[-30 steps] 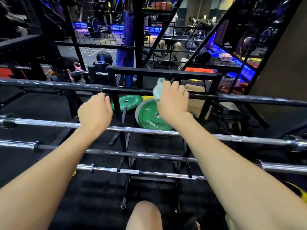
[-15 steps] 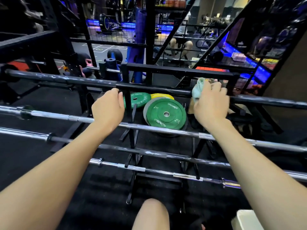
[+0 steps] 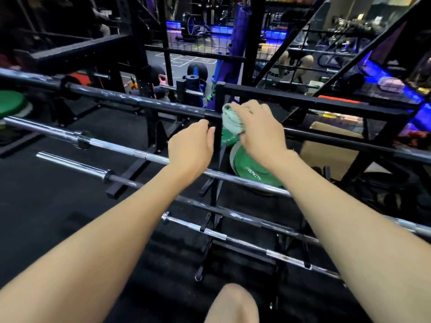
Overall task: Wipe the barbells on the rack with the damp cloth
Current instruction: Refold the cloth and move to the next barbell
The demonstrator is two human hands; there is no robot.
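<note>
Barbells lie across a black rack (image 3: 218,145) in stepped tiers. The top dark barbell (image 3: 130,99) runs from upper left to lower right at the far side; its finish is scuffed with pale marks. Three chrome barbells sit on lower tiers nearer the camera, the uppermost of these (image 3: 112,145) passing under both wrists. The right hand (image 3: 257,129) is curled closed around a bunched pale green cloth (image 3: 229,122), holding it against the top dark barbell just right of the rack's upright. The left hand (image 3: 191,148) is closed loosely, fingers bent over the same bar just left of the upright; full grip cannot be confirmed. Green weight plates (image 3: 251,173) stand behind the rack, below the right hand.
</note>
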